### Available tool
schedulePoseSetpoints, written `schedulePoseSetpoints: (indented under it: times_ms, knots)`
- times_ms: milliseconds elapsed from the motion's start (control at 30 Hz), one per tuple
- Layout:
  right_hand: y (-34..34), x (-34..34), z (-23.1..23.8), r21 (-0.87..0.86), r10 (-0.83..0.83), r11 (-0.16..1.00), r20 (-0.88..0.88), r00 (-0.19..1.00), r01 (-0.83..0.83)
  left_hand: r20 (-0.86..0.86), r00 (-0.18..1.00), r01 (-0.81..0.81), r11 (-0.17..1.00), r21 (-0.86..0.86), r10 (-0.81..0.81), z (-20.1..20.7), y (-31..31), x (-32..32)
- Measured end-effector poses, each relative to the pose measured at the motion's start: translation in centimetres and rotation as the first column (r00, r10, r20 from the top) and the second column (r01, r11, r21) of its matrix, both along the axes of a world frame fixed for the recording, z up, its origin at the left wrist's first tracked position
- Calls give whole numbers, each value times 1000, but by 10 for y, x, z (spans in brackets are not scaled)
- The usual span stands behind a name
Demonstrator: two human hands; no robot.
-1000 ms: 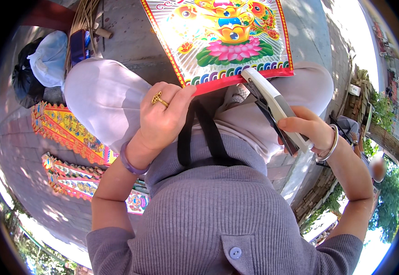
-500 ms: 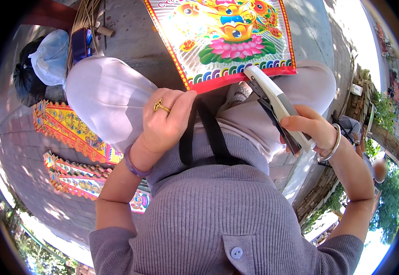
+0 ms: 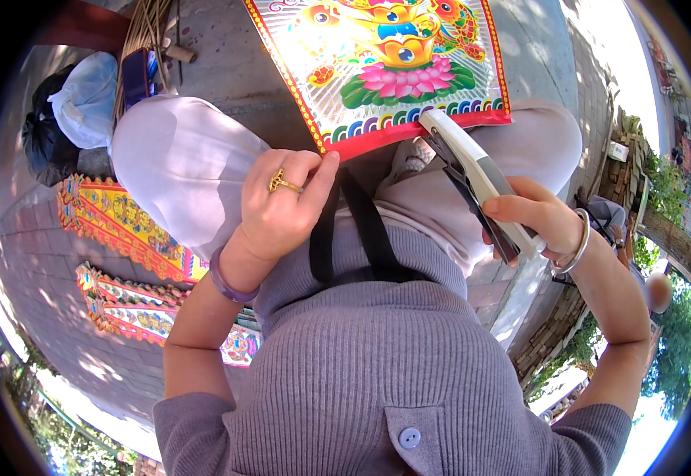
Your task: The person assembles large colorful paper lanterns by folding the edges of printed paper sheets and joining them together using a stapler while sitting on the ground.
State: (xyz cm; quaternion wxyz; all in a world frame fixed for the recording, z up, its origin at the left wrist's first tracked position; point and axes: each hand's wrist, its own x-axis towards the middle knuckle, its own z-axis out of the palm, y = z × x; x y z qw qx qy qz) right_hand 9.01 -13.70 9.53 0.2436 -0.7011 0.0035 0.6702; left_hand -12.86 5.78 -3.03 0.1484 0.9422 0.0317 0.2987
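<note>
My left hand (image 3: 282, 194), with a gold ring on a finger, is closed at the lower left corner of a shiny printed sheet (image 3: 449, 91), pinching its red edge. A pink lotus, fish and a gold pot decorate the sheet, which extends away over my lap. In my right hand (image 3: 536, 214) is a long white and dark grey stapler (image 3: 472, 159). Its front end reaches the sheet's red lower edge, and the jaws look spread apart toward the hand. How far the sheet sits between the jaws I cannot tell.
Ornate red and yellow printed panels (image 3: 131, 218) lie on the paving at the left. Behind my left knee are a white plastic bag (image 3: 84, 99), a black bag (image 3: 48, 131), a phone (image 3: 135, 78) and a bundle of thin sticks (image 3: 149, 28). Stacked bricks (image 3: 556, 325) line the right.
My left hand has shifted slightly left along with the sheet's corner. The stapler and my right hand have moved barely at all, still at the red edge.
</note>
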Motion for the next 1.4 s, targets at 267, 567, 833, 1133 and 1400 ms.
schedulePoseSetpoints:
  times_ms: [267,567,833,1133,1400]
  knots:
    - [-1,-2,-2,-29,-21,999,-1,1000,21,-42,999,9,1000,-1,-9,-1,-2,1]
    - [-1,-2,-1,-10,-35,999,-16,999,35,-35,999,12,996,-90,-15,-4,-3,4]
    - [2,-1,-1,22,-22,999,-73,997,23,-19,1000,0,996,-88,-2,-6,-5,6]
    - [26,-25,-7,160,286,952,-156,946,-261,47,999,-5,997,-77,9,-12,-4,6]
    - [56,-46,4,83,326,945,-150,933,-317,73,997,-7,995,-100,15,-10,-4,7]
